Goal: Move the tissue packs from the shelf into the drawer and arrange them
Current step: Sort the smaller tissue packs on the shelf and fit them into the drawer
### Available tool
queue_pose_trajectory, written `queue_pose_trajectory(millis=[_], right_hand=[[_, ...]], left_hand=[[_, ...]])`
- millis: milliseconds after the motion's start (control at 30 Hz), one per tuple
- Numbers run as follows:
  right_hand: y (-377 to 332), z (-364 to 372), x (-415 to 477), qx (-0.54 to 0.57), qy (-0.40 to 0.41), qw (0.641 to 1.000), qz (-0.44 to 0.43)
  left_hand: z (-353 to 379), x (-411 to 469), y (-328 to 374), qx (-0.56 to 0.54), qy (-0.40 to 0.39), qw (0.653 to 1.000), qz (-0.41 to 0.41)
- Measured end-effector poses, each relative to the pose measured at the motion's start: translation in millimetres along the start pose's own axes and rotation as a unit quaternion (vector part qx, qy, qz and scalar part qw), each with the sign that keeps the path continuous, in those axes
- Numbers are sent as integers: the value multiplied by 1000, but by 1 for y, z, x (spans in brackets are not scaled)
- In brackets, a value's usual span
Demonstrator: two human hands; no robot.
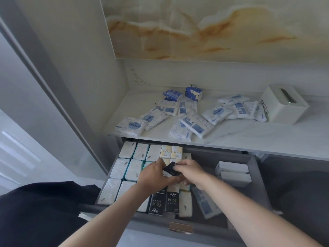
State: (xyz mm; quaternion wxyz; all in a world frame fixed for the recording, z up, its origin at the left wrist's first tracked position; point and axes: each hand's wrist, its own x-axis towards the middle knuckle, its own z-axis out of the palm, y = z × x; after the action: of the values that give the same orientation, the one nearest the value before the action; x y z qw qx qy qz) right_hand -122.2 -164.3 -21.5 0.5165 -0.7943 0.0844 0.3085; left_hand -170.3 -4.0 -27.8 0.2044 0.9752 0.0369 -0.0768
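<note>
The grey drawer (256, 177) is pulled out below the white shelf (258, 138). Rows of white, cream and black tissue packs (133, 169) fill its left half. Both hands are over the middle of the drawer, holding one small black tissue pack (172, 169) between them. My left hand (154, 175) grips it from the left and below. My right hand (191, 171) pinches its right end. Several white-and-blue tissue packs (193, 124) lie scattered on the shelf, with two small blue packs (193, 93) at the back.
A white tissue box (283, 104) stands on the shelf at the right. Two white boxes (233, 172) sit in the drawer's right part, and a white-and-blue pack (204, 202) lies at an angle near the front. A dark cloth (39, 211) covers the lower left. The drawer handle (180, 227) faces me.
</note>
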Motion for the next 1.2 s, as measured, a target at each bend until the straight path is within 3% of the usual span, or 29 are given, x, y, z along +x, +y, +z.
queue_pose_trajectory(millis=[133,233,400,600,833,1100,1200], right_hand=[[13,-7,-1,-110,11,993,-37],[27,-9,2,-165,3,984,-68],[38,10,4,-217,36,968,-122],[28,9,5,-347,147,903,-207],[29,5,24,-456,4,865,-208],[20,3,29,-425,92,871,-228],[18,-6,39,-428,53,879,-204]], left_hand=[[-3,1,-12,103,-100,980,138],[-4,6,-30,188,-137,956,177],[-1,6,-41,172,-138,962,158],[-5,9,-43,121,-128,975,133],[5,32,-37,107,-91,984,114],[4,60,-30,108,-108,981,119],[9,67,-32,129,-111,978,123]])
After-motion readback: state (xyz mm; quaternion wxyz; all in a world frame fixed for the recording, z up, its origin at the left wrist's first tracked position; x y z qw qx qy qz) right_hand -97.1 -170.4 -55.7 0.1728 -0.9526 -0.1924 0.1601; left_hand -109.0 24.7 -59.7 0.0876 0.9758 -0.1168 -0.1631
